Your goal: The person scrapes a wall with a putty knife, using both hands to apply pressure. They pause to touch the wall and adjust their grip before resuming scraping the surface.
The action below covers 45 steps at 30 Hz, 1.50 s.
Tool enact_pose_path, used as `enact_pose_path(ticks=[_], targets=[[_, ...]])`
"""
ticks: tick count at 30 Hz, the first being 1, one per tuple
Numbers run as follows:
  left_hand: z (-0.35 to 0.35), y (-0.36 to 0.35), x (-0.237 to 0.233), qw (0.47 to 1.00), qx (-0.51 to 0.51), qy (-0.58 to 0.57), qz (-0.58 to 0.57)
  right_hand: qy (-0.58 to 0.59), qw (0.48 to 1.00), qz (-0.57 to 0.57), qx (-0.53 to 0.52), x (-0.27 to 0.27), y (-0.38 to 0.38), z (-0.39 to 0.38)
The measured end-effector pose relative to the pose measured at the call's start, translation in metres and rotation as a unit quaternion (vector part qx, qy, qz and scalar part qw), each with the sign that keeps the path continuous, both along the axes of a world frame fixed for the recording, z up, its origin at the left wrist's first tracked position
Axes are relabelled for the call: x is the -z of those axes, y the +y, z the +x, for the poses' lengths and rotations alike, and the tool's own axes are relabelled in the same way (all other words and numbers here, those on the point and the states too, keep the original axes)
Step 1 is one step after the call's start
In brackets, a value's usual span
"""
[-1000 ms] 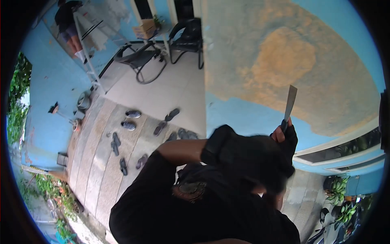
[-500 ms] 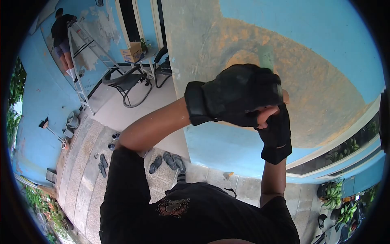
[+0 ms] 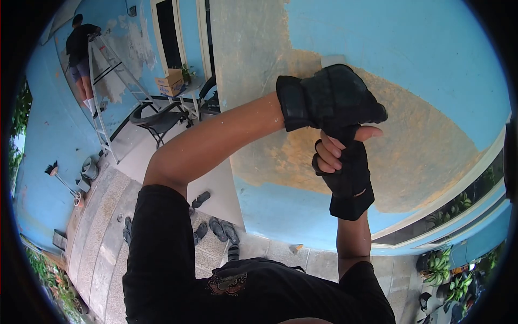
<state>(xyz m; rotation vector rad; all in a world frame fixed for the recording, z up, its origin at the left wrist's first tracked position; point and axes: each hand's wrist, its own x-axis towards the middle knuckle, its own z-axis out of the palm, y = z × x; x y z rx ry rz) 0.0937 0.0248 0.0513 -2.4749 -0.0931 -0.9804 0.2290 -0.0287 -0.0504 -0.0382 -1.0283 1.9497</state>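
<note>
Against the wall, a scraper seems gripped by the right hand's curled fingers, braced for force by the left hand. Left finger state is unclear.

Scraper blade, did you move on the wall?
Yes, the scraper blade moved up the bare patch, towards the blue paint above.

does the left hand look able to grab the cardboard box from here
Probably not: the box sits well off to the left, beyond the nearer chair, while the left hand is raised at the wall, just below the blade.
</note>
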Motion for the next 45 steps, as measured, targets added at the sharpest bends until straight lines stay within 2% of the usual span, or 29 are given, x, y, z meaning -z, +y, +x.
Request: enact_pose_path(ticks=[4,7,9,12,17,19,21,24,28,31,34,36,37,40,42,45], targets=[[-0.003,0.0,-0.006,0.999,0.026,-0.006,-0.018,-0.022,0.998,-0.045,0.024,-0.004,-0.009,-0.006],[-0.003,-0.002,-0.01,0.999,-0.016,0.026,-0.025,0.002,0.998,-0.064,0.011,-0.012,-0.006,-0.009],[-0.003,0.003,-0.013,0.997,0.017,-0.026,-0.069,-0.002,0.997,-0.069,0.02,-0.017,-0.011,-0.011],[-0.005,0.001,-0.004,0.996,0.067,-0.035,-0.053,-0.009,0.997,-0.073,0.033,-0.017,-0.021,-0.015],[-0.011,-0.002,-0.015,0.994,0.04,-0.013,-0.106,-0.002,0.997,-0.068,0.034,-0.021,-0.018,-0.019],[-0.011,-0.005,-0.011,0.992,0.025,0.006,-0.123,-0.05,0.988,-0.085,0.121,-0.02,-0.034,-0.031],[-0.012,-0.005,-0.008,0.986,0.07,-0.019,-0.153,-0.043,0.99,-0.07,0.112,-0.02,-0.03,-0.027],[-0.011,-0.001,-0.018,0.989,0.068,-0.03,-0.13,-0.007,0.996,-0.042,0.083,-0.018,-0.023,-0.03],[-0.015,-0.011,-0.014,0.988,0.05,0.005,-0.144,-0.02,0.992,-0.057,0.115,-0.019,-0.035,-0.035],[-0.012,-0.006,-0.017,0.98,0.074,-0.025,-0.184,0.005,0.997,-0.048,0.057,-0.017,-0.022,-0.032],[-0.01,0.0,-0.004,0.986,0.092,-0.051,-0.129,0.025,0.997,-0.054,0.057,-0.01,-0.024,-0.035],[-0.009,0.003,-0.007,0.987,0.091,-0.043,-0.127,0.003,0.995,-0.077,0.056,-0.013,-0.027,-0.03],[-0.009,0.002,-0.009,0.987,0.088,-0.038,-0.129,0.029,0.994,-0.097,0.039,-0.014,-0.023,-0.03],[-0.01,-0.001,-0.014,0.989,0.043,-0.012,-0.137,0.038,0.994,-0.075,0.071,-0.017,-0.023,-0.039],[-0.014,-0.007,-0.014,0.988,0.051,0.015,-0.144,0.012,0.991,-0.077,0.107,-0.015,-0.032,-0.042],[-0.012,0.0,-0.021,0.983,0.075,0.014,-0.165,0.055,0.995,-0.08,0.034,-0.017,-0.024,-0.039]])
